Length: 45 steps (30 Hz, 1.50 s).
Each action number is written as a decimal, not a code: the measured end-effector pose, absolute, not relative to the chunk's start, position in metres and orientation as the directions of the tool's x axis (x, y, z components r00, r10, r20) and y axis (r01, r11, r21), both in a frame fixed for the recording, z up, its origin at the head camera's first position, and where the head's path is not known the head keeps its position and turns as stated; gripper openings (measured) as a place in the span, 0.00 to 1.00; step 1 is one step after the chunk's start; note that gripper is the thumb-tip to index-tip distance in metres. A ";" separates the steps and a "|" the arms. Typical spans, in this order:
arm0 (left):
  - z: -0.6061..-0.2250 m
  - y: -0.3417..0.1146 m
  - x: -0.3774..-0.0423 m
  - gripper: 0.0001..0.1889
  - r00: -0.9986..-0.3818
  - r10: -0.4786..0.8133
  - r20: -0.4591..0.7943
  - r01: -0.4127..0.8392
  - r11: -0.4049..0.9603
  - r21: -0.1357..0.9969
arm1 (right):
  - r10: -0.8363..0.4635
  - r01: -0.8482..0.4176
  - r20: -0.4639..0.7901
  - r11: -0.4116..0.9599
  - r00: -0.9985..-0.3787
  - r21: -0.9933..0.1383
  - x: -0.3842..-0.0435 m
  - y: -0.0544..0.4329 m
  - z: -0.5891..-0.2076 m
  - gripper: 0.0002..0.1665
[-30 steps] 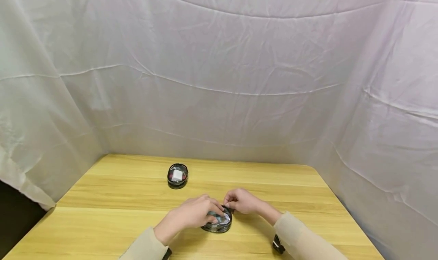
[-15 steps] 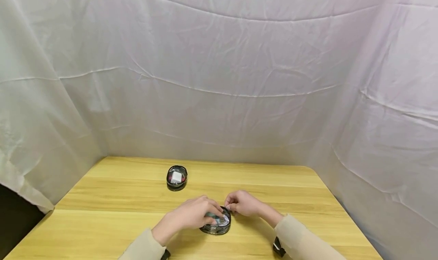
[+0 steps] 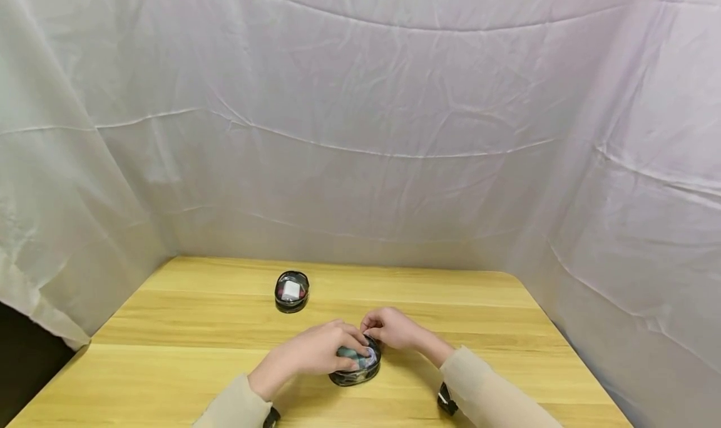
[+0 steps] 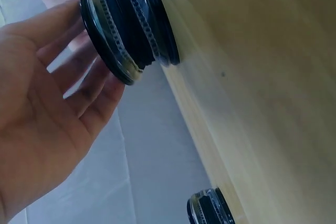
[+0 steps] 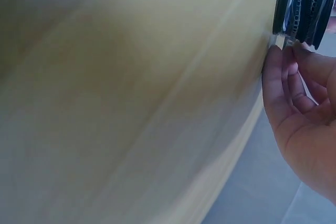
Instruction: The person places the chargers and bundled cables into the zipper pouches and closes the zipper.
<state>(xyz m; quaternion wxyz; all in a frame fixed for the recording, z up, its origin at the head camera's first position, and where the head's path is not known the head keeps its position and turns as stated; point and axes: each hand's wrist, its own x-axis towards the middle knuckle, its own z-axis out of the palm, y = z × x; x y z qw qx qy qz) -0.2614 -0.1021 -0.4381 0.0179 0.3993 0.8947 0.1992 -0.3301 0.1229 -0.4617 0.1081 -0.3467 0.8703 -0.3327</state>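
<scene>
A small oval clear zipper pouch (image 3: 365, 373) with black trim lies on the wooden table, something bluish showing through its top. My left hand (image 3: 318, 353) rests on that top with fingers spread; in the left wrist view they lie fairly straight against the pouch's face, and the zipper teeth (image 4: 137, 17) run round its side. At the pouch's far right edge, my right hand (image 3: 394, 328) pinches the zipper pull (image 5: 287, 41) between thumb and forefinger. The pull is mostly hidden by the fingertips.
A second clear oval pouch (image 3: 292, 292) with black trim, holding a white block and something red, stands farther back on the left of the table (image 3: 450, 290). Pale cloth curtains (image 3: 360, 134) hang behind and at both sides.
My right hand has moved a little left and away along the pouch's far edge, and the pouch has turned slightly. The left hand stays on top.
</scene>
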 end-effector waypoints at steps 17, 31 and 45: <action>-0.435 -0.101 -0.254 0.14 -0.719 0.686 0.108 0.670 0.644 0.369 | -0.681 -0.543 0.042 0.544 -0.731 -0.640 -0.330 0.128 -0.462 0.08; -0.435 -0.099 -0.253 0.15 -0.726 0.677 0.120 0.668 0.654 0.356 | -0.671 -0.463 -0.011 0.523 -0.741 -0.716 -0.320 0.147 -0.461 0.06; -0.437 -0.102 -0.258 0.15 -0.687 0.720 0.102 0.702 0.620 0.351 | -0.655 -0.470 0.006 0.536 -0.756 -0.702 -0.322 0.142 -0.459 0.06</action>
